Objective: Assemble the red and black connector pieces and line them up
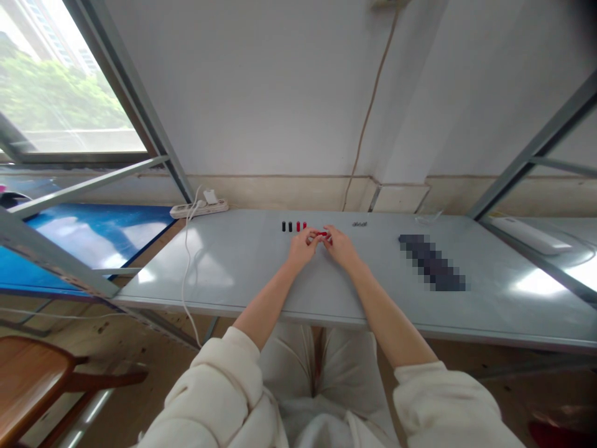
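Both my hands meet over the middle of the grey table (pixel 261 274). My left hand (pixel 304 244) pinches the left end of a small red cylinder (pixel 321 234). On its other end close the fingers of my right hand (pixel 341 247). The fingers hide part of the cylinder, so its exact kind is unclear. Just behind and left of my left hand, two black cylinders (pixel 286 226) and two red cylinders (pixel 301 226) stand upright in a row. Several small dark metallic pieces (pixel 359 224) lie in a line beyond my right hand.
A white power strip (pixel 199 208) with a plug sits at the table's back left, and its cable (pixel 186 267) hangs over the front edge. A pixelated dark object (pixel 433 262) lies right of my arms. Metal frame posts (pixel 527 149) flank the table. A wooden chair (pixel 37 379) is lower left.
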`<state>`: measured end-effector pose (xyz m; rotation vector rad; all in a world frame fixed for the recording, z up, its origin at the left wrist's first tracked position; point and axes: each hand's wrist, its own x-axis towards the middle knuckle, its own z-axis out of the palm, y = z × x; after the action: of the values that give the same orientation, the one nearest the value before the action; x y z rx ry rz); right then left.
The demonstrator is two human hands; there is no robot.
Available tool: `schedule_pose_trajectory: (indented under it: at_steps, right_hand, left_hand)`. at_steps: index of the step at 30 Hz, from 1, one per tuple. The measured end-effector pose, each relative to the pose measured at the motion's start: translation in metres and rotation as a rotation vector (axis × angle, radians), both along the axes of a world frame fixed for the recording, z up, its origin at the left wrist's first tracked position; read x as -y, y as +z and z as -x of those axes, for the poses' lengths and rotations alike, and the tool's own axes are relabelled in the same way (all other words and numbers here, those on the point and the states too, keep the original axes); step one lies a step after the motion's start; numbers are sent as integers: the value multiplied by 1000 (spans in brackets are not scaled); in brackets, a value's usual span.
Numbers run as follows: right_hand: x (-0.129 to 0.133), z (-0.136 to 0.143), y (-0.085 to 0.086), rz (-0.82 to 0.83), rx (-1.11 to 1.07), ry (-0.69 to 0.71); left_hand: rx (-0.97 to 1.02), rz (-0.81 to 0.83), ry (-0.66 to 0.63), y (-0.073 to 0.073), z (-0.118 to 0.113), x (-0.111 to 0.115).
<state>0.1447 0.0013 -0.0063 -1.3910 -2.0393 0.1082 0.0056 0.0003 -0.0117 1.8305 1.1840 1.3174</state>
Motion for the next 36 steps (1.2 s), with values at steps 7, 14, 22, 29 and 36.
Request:
schedule_pose_trajectory:
  at_steps: [7,14,22,29,36]
  right_hand:
    - [-9,11,3,63,-49,-112]
    - [-38,22,-2,197,-58,-116]
    - [-52,31,-9,257,51,-163]
    - [-44,26,-5,258,91,-219]
    - [-11,6,6,202,-77,-192]
  left_hand:
    - [157,42,83,0,-2,-4]
    - [404,210,172,7,6,-7]
    - [509,291,198,9,5,-7]
    - [496,280,185,5,5,-10]
    - [138,126,154,-1,3,-9]
